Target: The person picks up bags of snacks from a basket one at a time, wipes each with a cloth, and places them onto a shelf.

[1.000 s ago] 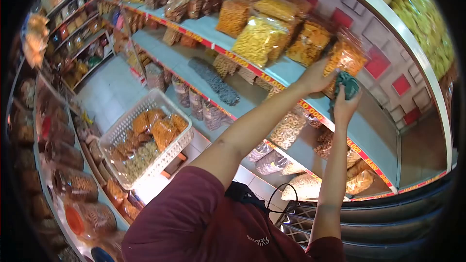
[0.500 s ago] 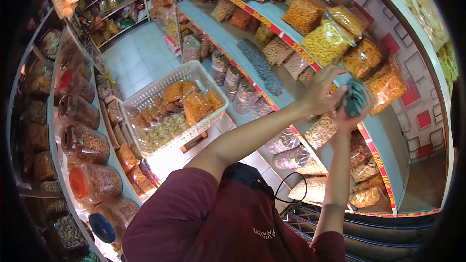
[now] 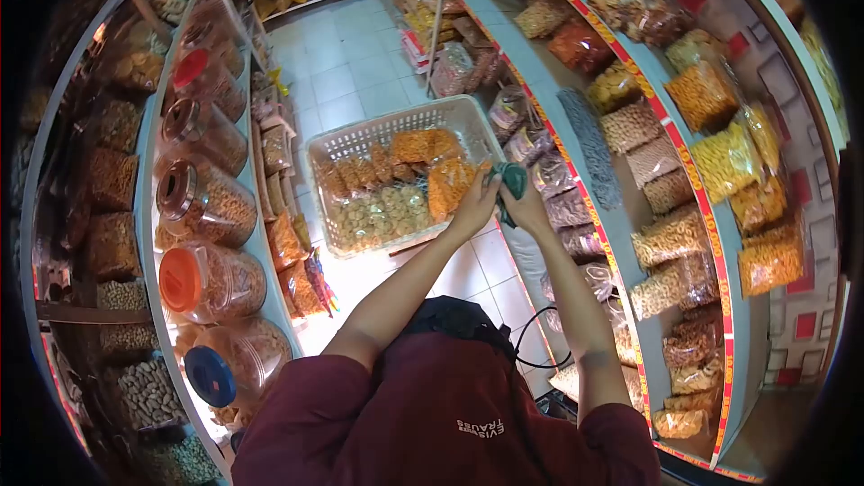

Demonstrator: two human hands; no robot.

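White basket [image 3: 360,139] at frame ctr holds orange and yellow snack bags. R hand [image 3: 526,207] clamped on green cloth [image 3: 514,182] at basket's right rim. L hand [image 3: 474,202] fingers loosely apart, touching an orange bag [image 3: 447,187] and the cloth.

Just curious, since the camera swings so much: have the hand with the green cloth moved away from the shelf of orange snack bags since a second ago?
Yes. The right hand with the green cloth left the shelf and now sits by the white basket.
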